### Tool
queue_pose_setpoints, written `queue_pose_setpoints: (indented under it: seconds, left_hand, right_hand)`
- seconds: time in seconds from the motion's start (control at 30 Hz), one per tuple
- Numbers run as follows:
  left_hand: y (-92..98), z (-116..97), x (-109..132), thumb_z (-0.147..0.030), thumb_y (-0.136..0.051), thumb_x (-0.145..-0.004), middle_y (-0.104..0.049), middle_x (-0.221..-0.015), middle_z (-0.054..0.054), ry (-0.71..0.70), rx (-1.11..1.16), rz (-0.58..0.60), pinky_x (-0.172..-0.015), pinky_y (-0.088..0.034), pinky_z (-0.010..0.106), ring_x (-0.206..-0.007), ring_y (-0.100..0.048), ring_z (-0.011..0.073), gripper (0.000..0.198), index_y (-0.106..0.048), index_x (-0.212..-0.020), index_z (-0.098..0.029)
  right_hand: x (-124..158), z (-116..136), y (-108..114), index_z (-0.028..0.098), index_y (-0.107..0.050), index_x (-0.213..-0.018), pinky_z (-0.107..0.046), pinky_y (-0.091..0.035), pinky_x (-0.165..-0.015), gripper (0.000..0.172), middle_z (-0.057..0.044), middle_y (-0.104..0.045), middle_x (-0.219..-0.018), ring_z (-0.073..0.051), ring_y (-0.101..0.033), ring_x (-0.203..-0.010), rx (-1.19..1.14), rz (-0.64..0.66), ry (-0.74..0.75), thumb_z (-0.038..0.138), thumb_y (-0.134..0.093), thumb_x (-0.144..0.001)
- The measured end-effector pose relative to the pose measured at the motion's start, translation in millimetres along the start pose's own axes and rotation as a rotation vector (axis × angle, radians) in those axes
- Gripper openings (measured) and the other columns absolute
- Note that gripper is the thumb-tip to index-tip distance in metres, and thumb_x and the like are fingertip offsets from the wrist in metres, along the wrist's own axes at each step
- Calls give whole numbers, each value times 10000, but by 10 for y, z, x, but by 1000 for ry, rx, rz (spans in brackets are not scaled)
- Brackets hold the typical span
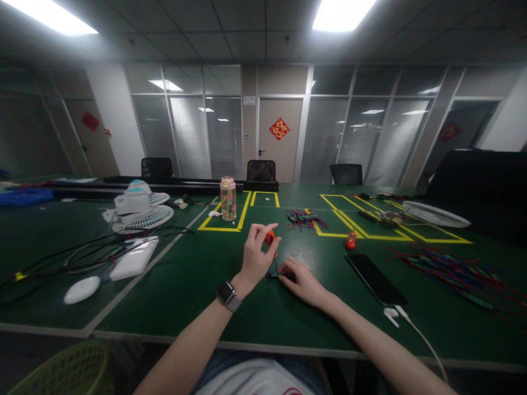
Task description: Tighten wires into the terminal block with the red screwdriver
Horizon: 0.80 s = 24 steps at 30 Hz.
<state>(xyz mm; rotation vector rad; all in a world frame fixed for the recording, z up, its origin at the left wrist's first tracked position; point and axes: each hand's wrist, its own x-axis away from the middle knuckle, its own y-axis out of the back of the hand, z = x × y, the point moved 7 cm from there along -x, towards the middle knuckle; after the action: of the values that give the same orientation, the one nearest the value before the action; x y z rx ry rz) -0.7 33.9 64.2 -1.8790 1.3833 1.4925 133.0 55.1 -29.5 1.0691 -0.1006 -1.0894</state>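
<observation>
My left hand (257, 255) is raised over the green table (197, 285) with its fingers pinched round a small orange-handled tool (270, 238). A watch is on that wrist. My right hand (300, 281) rests low on the table, its fingers closed on a small dark piece (274, 274) just below the tool. The two hands are close together at the table's middle. What the dark piece is I cannot make out.
A black phone (375, 278) with a white cable lies to the right, beside a small red object (351, 242). Heaps of coloured strips (448, 271) lie right and ahead (303, 218). A pink-capped bottle (228, 198), fans, cables and white devices sit left. A green basket (66, 370) is below.
</observation>
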Motion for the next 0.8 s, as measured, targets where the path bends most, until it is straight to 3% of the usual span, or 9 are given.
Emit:
queue_pose_setpoints:
  seconds: [0.23,0.4,0.6,0.8]
  left_hand:
    - [8,-21,-6,-184,-369,-972,-577,-1110,79,4,70,46,-916,-475,318,-1030,-571,176,386,-495,-1335,-205]
    - [3,-26,-15,-171,-432,-954,-607,-1006,54,-20,55,23,-832,-494,280,-918,-596,154,355,-530,-1293,-209]
    - [3,-42,5,-272,-555,-930,-563,-941,33,-59,28,12,-783,-496,258,-854,-573,142,313,-577,-1238,-217]
    - [-8,-71,16,-188,-369,-977,-568,-1146,85,-69,42,55,-920,-483,310,-1063,-568,175,382,-500,-1335,-203]
  right_hand:
    - [0,11,7,175,-582,-863,-273,-415,-669,101,-21,-541,-814,-172,-526,-748,-1,-1,-3,86,-569,-816]
    - [0,-1,10,176,-581,-863,-270,-418,-670,106,-24,-547,-830,-168,-528,-746,-13,-8,-5,83,-569,-813]
    - [-5,7,8,177,-576,-854,-273,-413,-672,105,-19,-540,-824,-168,-523,-741,7,-3,-7,81,-572,-811]
    - [-14,0,5,178,-577,-848,-266,-410,-660,110,-17,-541,-818,-167,-526,-736,12,-6,-15,75,-573,-808]
